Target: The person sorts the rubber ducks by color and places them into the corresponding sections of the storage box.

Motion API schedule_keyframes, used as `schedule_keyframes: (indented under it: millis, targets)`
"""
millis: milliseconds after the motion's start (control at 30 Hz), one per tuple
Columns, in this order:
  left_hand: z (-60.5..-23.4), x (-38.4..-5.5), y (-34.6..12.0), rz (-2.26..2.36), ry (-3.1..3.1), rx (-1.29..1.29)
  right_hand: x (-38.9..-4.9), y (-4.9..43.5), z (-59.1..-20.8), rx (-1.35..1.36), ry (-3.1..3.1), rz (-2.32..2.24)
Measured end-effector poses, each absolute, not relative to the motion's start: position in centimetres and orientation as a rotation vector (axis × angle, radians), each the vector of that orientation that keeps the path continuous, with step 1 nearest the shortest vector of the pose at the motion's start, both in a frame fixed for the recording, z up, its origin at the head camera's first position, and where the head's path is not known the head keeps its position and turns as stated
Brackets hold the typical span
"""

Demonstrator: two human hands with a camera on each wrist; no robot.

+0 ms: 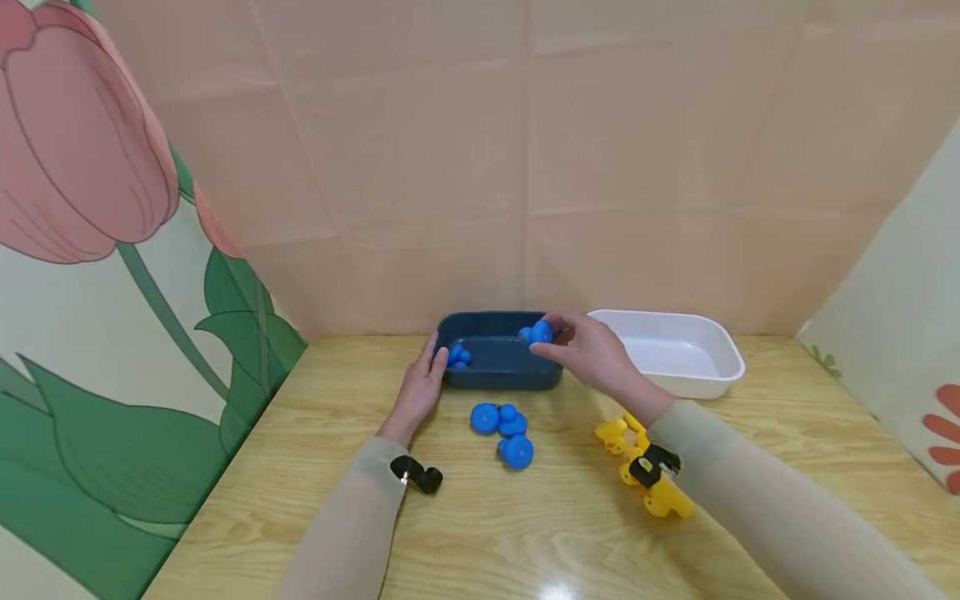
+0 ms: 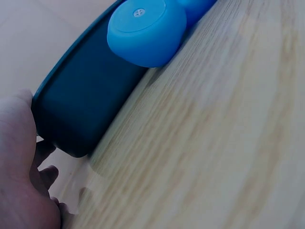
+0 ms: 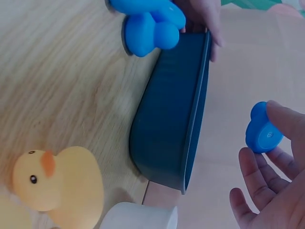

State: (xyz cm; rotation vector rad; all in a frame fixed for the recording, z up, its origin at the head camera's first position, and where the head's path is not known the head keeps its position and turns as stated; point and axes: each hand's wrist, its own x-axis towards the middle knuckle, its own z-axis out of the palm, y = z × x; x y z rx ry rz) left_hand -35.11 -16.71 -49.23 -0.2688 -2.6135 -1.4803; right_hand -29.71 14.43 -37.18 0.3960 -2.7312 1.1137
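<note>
My right hand (image 1: 592, 346) pinches a blue rubber duck (image 1: 540, 332) above the right end of the dark blue bin (image 1: 502, 380). In the right wrist view the duck's round flat base (image 3: 268, 137) shows between thumb and fingers. At the bin's left end, my left hand (image 1: 422, 385) rests against the outer wall near the rim with its fingers fairly straight. More blue ducks (image 1: 459, 357) lie inside the bin's left side. On the table before the bin lie several blue ducks (image 1: 516, 452), some tipped over so their bases show.
A white bin (image 1: 693, 385) stands right of the dark one. Several yellow rubber ducks (image 1: 667, 497) lie in front of it, partly under the right forearm. Behind the bins rises a pinkish cloth wall (image 1: 420, 167); the wooden table (image 1: 315, 467) reaches toward me.
</note>
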Motion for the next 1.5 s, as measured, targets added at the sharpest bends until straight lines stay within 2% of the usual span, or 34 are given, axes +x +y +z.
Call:
schedule_keyframes:
  millis: [800, 1500]
  targets:
    - [-49.1, -34.9, -16.4, -1.471, -2.577, -0.288, -34.3, 13.0, -39.4, 0.297, -2.808, 1.041]
    - [-49.6, -35.7, -15.7, -1.473, -2.557, -0.326, -34.5, 13.3, -40.7, 0.254, -2.894, 0.954]
